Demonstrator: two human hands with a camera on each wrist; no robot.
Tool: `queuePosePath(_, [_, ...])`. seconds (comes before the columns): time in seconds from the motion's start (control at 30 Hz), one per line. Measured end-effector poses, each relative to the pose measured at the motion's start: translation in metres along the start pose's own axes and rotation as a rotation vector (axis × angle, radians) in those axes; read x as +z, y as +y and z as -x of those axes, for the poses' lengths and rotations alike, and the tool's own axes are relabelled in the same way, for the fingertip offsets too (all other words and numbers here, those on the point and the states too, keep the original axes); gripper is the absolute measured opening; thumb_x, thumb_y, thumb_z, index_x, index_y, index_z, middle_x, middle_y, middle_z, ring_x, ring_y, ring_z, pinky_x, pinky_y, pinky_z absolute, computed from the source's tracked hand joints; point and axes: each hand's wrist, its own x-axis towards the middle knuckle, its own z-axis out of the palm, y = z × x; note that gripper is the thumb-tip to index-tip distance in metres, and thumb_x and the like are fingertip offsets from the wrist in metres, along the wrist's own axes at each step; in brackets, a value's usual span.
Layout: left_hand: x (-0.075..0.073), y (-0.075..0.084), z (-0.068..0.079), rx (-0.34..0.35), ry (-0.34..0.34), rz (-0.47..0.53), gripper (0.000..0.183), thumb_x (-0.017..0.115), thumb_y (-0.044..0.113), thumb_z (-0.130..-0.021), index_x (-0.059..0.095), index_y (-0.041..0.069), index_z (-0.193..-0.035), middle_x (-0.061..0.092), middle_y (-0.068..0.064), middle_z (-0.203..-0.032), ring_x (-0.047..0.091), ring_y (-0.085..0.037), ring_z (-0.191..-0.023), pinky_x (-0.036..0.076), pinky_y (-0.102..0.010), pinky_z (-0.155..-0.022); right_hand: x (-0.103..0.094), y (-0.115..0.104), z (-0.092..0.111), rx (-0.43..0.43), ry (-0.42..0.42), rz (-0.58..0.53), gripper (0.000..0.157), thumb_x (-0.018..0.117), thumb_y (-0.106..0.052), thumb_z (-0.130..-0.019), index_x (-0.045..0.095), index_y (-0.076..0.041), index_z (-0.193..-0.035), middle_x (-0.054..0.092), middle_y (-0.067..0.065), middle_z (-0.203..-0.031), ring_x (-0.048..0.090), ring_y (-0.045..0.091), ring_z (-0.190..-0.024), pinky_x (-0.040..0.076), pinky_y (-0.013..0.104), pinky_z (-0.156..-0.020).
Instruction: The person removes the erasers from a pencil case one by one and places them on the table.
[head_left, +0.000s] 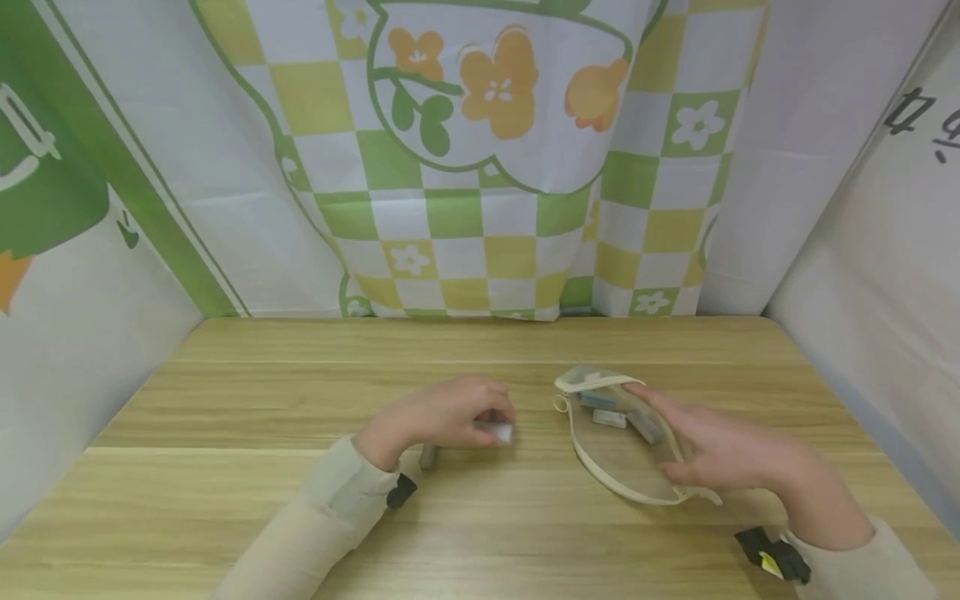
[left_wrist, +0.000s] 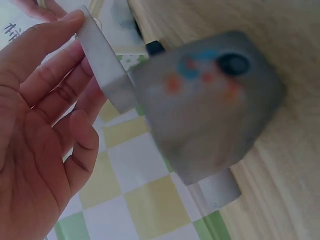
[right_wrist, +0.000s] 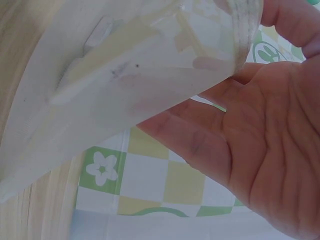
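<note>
My left hand (head_left: 442,412) pinches a small white eraser (head_left: 497,431) between thumb and fingertips, a little left of the pouch. In the left wrist view the eraser (left_wrist: 102,60) is a plain rectangular block. My right hand (head_left: 727,446) grips the right side of a translucent zip pouch (head_left: 626,492), its mouth spread wide. Inside lie several small blocks, among them a blue one (head_left: 597,401) and a white one (head_left: 609,418). A greyish block (head_left: 429,457) rests on the table by my left wrist; up close it shows a blurred coloured print (left_wrist: 210,105).
The wooden table (head_left: 480,533) reaches back to a checked, flowered cloth (head_left: 465,217). White printed sheets stand on the left (head_left: 97,333) and right (head_left: 885,275). A pull ring (head_left: 560,403) hangs at the pouch's left corner.
</note>
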Motion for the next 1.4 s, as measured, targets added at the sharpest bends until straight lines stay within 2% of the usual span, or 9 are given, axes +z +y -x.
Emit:
queuePosePath(0.13, [0.001, -0.002, 0.0, -0.007, -0.005, 0.001, 0.019, 0.074, 0.013, -0.086, 0.073, 0.008, -0.105, 0.067, 0.001, -0.098, 0.058, -0.01, -0.083, 0.048, -0.018, -0.074, -0.001, 0.0, 0.0, 0.007, -0.014, -0.004, 0.093, 0.072, -0.018, -0.085, 0.015, -0.011, -0.158, 0.034, 0.027, -0.156, 0.056, 0.038, -0.123, 0.047, 0.058, -0.099])
queuePosePath(0.43, [0.004, -0.007, -0.002, -0.021, -0.014, 0.016, 0.02, 0.074, 0.012, -0.086, 0.073, 0.009, -0.105, 0.067, 0.001, -0.099, 0.06, -0.011, -0.085, 0.049, -0.019, -0.076, -0.004, 0.002, -0.001, -0.007, -0.022, -0.018, 0.093, 0.072, -0.019, -0.086, 0.015, -0.008, -0.158, 0.03, 0.028, -0.157, 0.049, 0.045, -0.131, 0.043, 0.061, -0.103])
queuePosePath(0.7, [0.006, -0.013, 0.001, -0.054, -0.03, 0.042, 0.021, 0.075, 0.013, -0.086, 0.073, 0.008, -0.106, 0.069, 0.001, -0.099, 0.059, -0.008, -0.083, 0.049, -0.02, -0.075, -0.002, -0.001, -0.004, -0.006, -0.02, -0.013, 0.092, 0.072, -0.017, -0.085, 0.016, -0.01, -0.158, 0.034, 0.026, -0.156, 0.054, 0.04, -0.127, 0.045, 0.059, -0.101])
queuePosePath(1.07, [0.007, -0.01, -0.001, -0.067, -0.055, -0.009, 0.02, 0.076, 0.013, -0.083, 0.074, 0.009, -0.103, 0.069, 0.001, -0.097, 0.061, -0.012, -0.084, 0.049, -0.02, -0.074, -0.001, 0.002, -0.002, -0.014, -0.009, -0.015, 0.093, 0.073, -0.019, -0.085, 0.016, -0.009, -0.158, 0.037, 0.028, -0.154, 0.056, 0.04, -0.125, 0.046, 0.059, -0.099])
queuePosePath(1.4, [0.008, -0.009, -0.002, -0.082, -0.074, -0.013, 0.016, 0.076, 0.012, -0.083, 0.075, 0.011, -0.098, 0.066, 0.003, -0.092, 0.059, -0.012, -0.081, 0.048, -0.021, -0.072, -0.001, 0.002, -0.001, -0.011, 0.005, -0.001, 0.095, 0.074, -0.02, -0.084, 0.016, -0.009, -0.158, 0.035, 0.029, -0.155, 0.049, 0.046, -0.131, 0.044, 0.062, -0.102])
